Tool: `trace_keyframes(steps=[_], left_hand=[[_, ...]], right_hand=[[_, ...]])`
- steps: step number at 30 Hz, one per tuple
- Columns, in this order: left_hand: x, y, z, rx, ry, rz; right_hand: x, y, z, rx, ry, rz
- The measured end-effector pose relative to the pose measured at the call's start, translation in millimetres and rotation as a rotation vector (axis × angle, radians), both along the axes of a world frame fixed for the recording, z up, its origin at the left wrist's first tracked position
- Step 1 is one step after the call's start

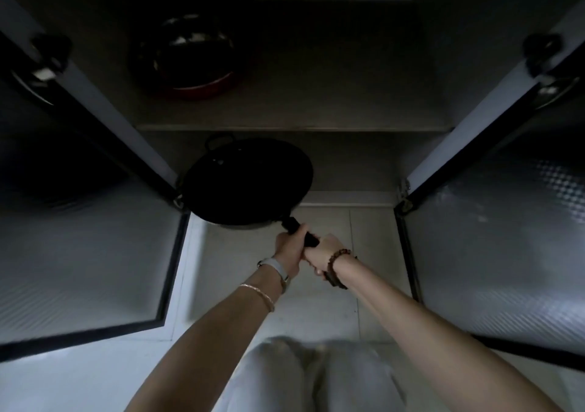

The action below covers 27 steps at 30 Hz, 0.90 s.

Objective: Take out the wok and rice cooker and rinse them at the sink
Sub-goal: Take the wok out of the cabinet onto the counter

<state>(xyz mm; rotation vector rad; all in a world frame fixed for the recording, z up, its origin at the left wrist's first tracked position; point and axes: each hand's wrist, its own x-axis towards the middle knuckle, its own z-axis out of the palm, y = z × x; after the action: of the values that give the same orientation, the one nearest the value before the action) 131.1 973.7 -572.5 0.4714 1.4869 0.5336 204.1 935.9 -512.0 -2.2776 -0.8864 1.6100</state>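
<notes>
Open cabinet, left door and right door swung out.
Upper shelf: dark round pot with red lower band, at back left; too dim to tell its kind.
Lower shelf: black wok at front left, near side past shelf edge, over floor tiles.
Wok handle points toward person.
Left hand: fingers curled round handle, close to bowl.
Right hand: grips handle end just behind, touching left hand.

left hand, right hand gripping, arms outstretched.
</notes>
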Motion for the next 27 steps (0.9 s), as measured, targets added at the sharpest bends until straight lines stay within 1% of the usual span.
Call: trace_keyframes(steps=[3, 9, 13, 18, 22, 27], left_hand=[[-5.3, -22.0, 56.5, -0.058, 0.032, -0.003], [-10.2, -61.6, 173.7, -0.14, -0.004, -0.031], [-11.4, -84.5, 253.3, -0.154, -0.003, -0.01], [-8.3, -104.4, 337.9, -0.167, 0.027, -0.021], [-9.2, -111.0, 392.6, -0.146, 0.026, -0.008], [-10.6, -118.1, 435.1, -0.118, 0.036, 0.01]], right_hand=[[-4.7, -22.7, 53.5, -0.065, 0.01, -0.044], [-5.7, -56.7, 172.2, -0.139, 0.043, -0.047], [-4.2, -76.8, 249.7, -0.165, 0.073, -0.017], [2.9, -93.7, 337.5, -0.202, 0.096, 0.062], [4.3, -98.5, 387.7, -0.198, 0.1, 0.108], [8.1, -102.1, 427.2, -0.181, 0.107, 0.182]])
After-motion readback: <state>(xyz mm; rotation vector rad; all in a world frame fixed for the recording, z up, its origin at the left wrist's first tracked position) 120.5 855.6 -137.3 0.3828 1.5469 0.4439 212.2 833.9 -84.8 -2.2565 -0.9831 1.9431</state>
